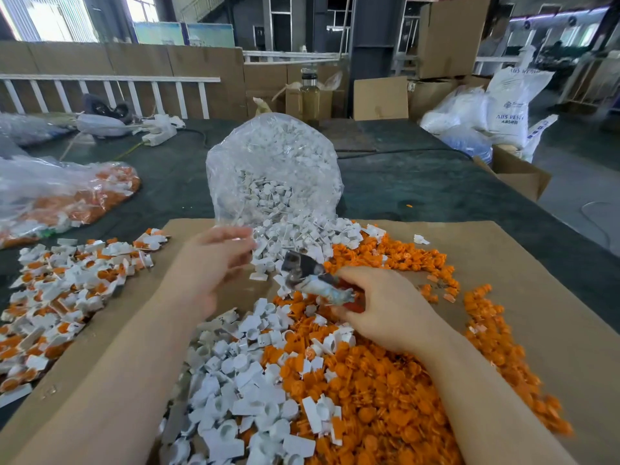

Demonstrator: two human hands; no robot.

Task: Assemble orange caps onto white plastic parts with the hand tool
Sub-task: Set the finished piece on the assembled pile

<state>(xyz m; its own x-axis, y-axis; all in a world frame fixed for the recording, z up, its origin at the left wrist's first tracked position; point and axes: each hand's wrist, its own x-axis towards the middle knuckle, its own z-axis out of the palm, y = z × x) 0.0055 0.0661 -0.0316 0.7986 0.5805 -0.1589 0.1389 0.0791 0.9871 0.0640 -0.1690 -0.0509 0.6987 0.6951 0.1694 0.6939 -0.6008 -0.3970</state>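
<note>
Right hand (385,310) gripping hand tool (312,276), metal head pointing up-left over the parts. Left hand (208,263) raised just left of the tool head, fingers loosely spread and blurred; no held item discernible. Cardboard sheet (536,263) beneath, carrying white parts (235,370) at centre and orange caps (385,391) to the right. Clear bag (271,169) of white parts spilling onto the sheet's far edge. Assembled pieces (60,290) heaped left of the sheet; second bag (60,193) beyond, holding orange and white pieces.
</note>
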